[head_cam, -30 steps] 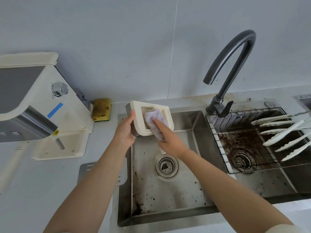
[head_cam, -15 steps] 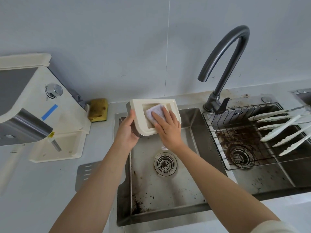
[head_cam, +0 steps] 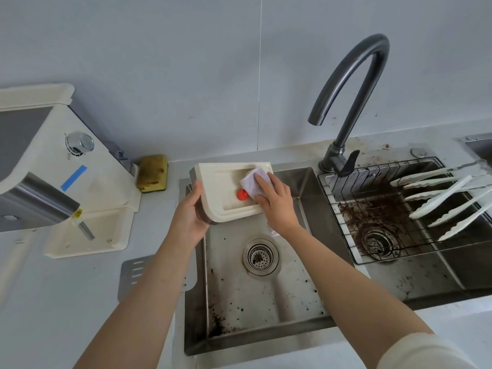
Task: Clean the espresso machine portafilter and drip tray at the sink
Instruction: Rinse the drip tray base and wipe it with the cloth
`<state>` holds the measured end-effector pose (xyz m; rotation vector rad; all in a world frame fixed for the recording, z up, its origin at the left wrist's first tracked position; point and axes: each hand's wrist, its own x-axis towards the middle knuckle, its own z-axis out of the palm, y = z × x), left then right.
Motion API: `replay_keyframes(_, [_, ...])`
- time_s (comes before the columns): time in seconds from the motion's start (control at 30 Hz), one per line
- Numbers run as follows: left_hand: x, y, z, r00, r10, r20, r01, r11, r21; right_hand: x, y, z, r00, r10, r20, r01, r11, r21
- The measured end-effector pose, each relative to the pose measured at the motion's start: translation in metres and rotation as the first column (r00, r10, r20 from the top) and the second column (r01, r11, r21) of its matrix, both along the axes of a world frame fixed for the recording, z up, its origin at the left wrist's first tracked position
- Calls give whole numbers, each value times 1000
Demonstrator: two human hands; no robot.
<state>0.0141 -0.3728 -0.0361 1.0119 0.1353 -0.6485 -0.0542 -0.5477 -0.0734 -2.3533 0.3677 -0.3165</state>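
A cream plastic drip tray (head_cam: 221,193) is held tilted over the back left corner of the left sink basin (head_cam: 255,296). My left hand (head_cam: 190,211) grips its left edge from below. My right hand (head_cam: 274,201) presses a pale lilac cloth (head_cam: 253,182) into the tray's recess, near its right end. A small red float (head_cam: 242,194) shows in the recess just left of the cloth. No portafilter is in view.
The espresso machine (head_cam: 40,166) stands at the left, with a yellow sponge (head_cam: 152,173) behind it and a metal grate (head_cam: 134,272) on the counter. A dark faucet (head_cam: 348,102) rises at the back. The right basin holds a wire rack (head_cam: 372,209) with white tongs (head_cam: 442,198) and coffee grounds.
The tray has been turned flatter and more face-up, and the red float has come into sight. My right hand with the cloth has slid toward the tray's right end.
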Motion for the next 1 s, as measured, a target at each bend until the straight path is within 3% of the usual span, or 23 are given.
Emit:
replay_keyframes(0.2, [0,4,-1,1000,6,-7,-6,1000,5,0,-6,2,1000,-3,28,5,997,-77])
replay_keyframes(0.47, [-1,8,-6,998,20,-64,-23,999,-40,10,-21,23,964,-194,182,199,980,-12])
replay_keyframes(0.67, [1,2,-3,998,39,-53,-42,998,-48,18,-28,23,989,-146,6,146,989,5])
replay_keyframes(1.0, [6,-4,2,994,104,-14,-105,991,-78,6,-17,14,992,-55,-112,58,998,29])
